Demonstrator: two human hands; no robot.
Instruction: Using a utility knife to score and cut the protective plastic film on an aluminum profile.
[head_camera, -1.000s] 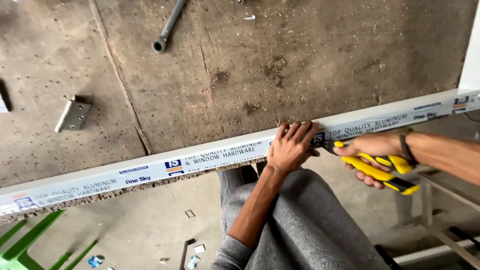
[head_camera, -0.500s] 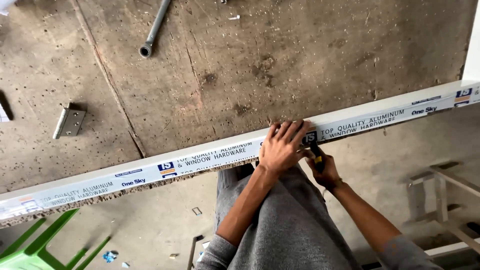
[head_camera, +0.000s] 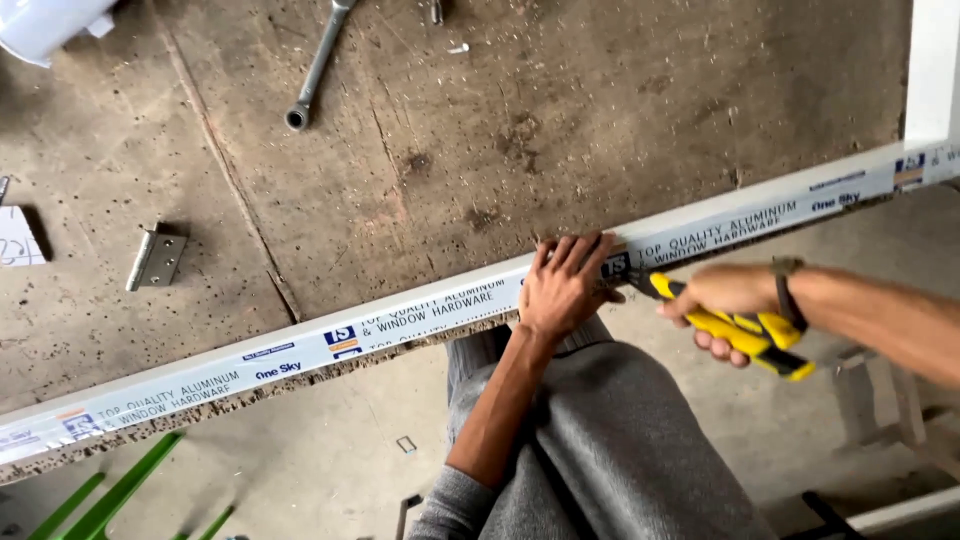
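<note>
Knife blade's hidden behind the left hand (head_camera: 562, 285), which lies flat on the white aluminium strip (head_camera: 400, 318) along the desk (head_camera: 560, 120) edge. Right hand (head_camera: 725, 300) has its grip closed round the yellow utility knife (head_camera: 725, 325), just beside the strip.

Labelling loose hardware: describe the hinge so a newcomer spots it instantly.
Start at the worn workbench, above the long white profile that the left hand presses. Go to the bench's left side: the hinge lies flat there, apart from the hands. It is a small folded grey metal plate, unlike the long wrench above it.
</note>
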